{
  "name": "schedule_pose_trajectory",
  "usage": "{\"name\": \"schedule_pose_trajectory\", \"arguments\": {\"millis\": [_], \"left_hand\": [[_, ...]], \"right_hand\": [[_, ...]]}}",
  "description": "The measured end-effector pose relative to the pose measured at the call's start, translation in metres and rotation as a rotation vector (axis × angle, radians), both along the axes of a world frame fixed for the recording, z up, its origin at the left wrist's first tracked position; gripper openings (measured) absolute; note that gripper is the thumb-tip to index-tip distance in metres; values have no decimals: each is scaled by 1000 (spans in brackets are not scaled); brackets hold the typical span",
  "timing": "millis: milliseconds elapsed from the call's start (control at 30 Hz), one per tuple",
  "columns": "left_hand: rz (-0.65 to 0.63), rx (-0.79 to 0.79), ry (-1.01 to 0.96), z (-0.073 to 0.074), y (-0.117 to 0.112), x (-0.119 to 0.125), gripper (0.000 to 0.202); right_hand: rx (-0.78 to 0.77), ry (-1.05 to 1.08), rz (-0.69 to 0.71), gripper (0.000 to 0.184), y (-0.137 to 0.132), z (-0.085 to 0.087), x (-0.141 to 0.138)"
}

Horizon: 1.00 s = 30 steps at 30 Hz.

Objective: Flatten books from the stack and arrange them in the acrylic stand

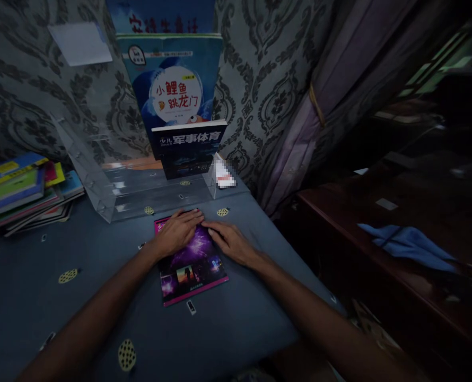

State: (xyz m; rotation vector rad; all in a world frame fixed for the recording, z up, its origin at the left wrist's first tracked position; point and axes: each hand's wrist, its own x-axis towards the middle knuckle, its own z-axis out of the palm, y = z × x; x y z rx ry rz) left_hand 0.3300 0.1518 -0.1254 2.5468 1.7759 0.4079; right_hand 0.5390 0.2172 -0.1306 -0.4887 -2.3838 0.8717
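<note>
A purple and pink paperback book (pixel 198 249) lies flat on the blue tablecloth, cover up. Across its upper left part rests my left hand (pixel 179 229), palm down with the fingers stretched out. My right hand (pixel 230 241) is at the book's upper right edge, fingers extended toward the left fingertips, the thumb apart below. Behind the book stands a clear acrylic book rack (pixel 140 204). In it, toward the right, a dark blue book (pixel 190 151) stands in front of a taller blue book (pixel 176 85), with another blue book (pixel 160 13) behind them.
A pile of books (pixel 25 191) sits at the left of the table (pixel 41 297). Beside the rack's right end is a small white item (pixel 225 175), blurred out. A tied curtain (pixel 295 138) hangs at the right. Beyond it, a dark red table (pixel 379 254) holds a blue cloth (pixel 407 246).
</note>
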Motion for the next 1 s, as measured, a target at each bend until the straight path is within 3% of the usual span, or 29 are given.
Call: {"name": "schedule_pose_trajectory", "arguments": {"millis": [300, 533, 833, 1000], "left_hand": [[28, -11, 4, 1, -4, 5, 44], [-104, -18, -14, 6, -11, 1, 43], [-31, -32, 6, 6, -17, 11, 45], [-80, -85, -65, 11, -30, 13, 43]], "right_hand": [[13, -12, 28, 36, -1, 0, 1], [40, -1, 12, 33, -10, -2, 14], [90, -21, 39, 33, -11, -6, 18], [128, -40, 53, 32, -21, -6, 28]]}}
